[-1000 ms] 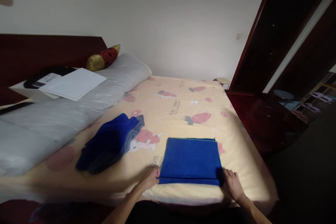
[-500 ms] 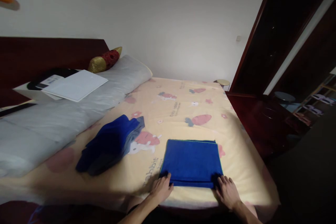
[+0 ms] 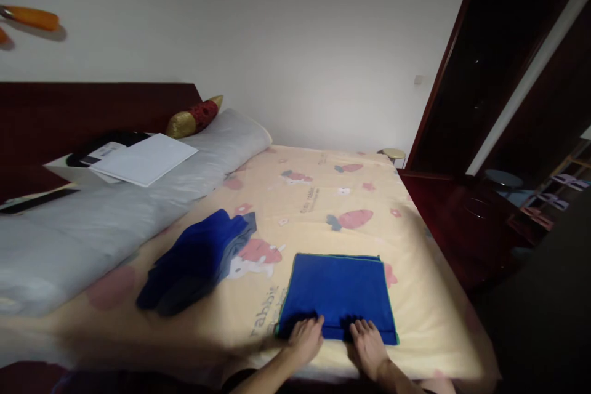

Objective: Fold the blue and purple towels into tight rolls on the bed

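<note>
The blue towel (image 3: 339, 286) lies near the front edge of the bed (image 3: 323, 197), to the right of the middle. It is folded into a flat, square-cornered rectangle with a thin green hem showing along its far and right sides. By its look the folding of this piece is well along, if not finished: the edges line up and no loose corner sticks out.

The left hand (image 3: 305, 340) and the right hand (image 3: 369, 348) rest side by side on the towel's near edge, close to its middle. Both are palm down with the fingers loosely spread, pressing the cloth flat rather than pinching it. The light there is dim, so the fingertips only seem to lie on top of the hem and not curl under it.

To the left, well apart from the towel, a heap of dark blue and grey cloth (image 3: 196, 261) sits crumpled on the sheet. Nothing about it is folded, so that part of the work appears undone.

How many layers the folded towel has cannot be told from above. How many pieces make up the heap cannot be told either, since they overlap. The forearms are cut off at the bottom edge. A long grey pillow (image 3: 115, 215) runs along the left with a white board (image 3: 144, 159) lying on it, and the dark things under the board are too shadowed to make out.
</note>
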Available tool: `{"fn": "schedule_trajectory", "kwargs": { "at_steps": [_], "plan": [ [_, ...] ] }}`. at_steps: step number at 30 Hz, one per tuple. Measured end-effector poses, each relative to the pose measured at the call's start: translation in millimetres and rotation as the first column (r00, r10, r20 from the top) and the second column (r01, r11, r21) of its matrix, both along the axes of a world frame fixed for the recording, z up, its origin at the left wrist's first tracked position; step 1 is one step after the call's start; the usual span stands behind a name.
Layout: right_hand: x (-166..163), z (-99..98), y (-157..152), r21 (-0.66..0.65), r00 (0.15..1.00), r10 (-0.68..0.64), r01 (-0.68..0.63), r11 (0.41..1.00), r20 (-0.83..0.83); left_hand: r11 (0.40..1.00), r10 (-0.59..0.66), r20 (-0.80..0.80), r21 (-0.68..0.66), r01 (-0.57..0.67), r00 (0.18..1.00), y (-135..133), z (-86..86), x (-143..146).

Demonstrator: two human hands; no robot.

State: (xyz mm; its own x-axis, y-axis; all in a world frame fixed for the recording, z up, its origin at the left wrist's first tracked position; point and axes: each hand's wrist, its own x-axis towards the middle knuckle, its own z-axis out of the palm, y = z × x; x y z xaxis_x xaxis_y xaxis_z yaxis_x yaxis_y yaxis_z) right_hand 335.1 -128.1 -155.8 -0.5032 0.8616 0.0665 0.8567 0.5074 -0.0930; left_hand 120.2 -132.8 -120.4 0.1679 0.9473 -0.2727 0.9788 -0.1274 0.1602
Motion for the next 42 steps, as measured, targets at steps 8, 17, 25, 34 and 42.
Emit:
{"fn": "schedule_trajectory", "kwargs": {
  "at_steps": [8, 17, 25, 34, 42],
  "plan": [
    [-8, -1.1, 5, -0.053, 0.994, -0.023, 0.017, 0.998, -0.111, 0.976, 0.089, 0.018, 0.200, -0.091, 0.996, -8, -32.3, 21],
    [28, -16.2, 18, -0.032, 0.993, -0.023, 0.019, 0.999, -0.120, 0.910, 0.183, 0.007, 0.377, -0.172, 0.983, -9, -43.7, -17],
    [-3, -17.0, -1, -0.005, 0.962, 0.116, -0.121, 0.993, -0.246, 0.856, 0.007, 0.096, 0.514, -0.056, 0.995, -8, -78.5, 23],
    [99, 4.7, 6, 0.175, 0.966, 0.216, -0.191, 0.966, -0.142, 0.819, 0.187, 0.054, 0.543, -0.186, 0.981, -9, -39.9, -54],
    [-3, 12.4, -11, 0.051, 0.914, 0.274, -0.271, 0.961, -0.299, 0.870, -0.197, 0.175, 0.485, 0.089, 0.965, -22, -52.7, 35]
  ]
}}
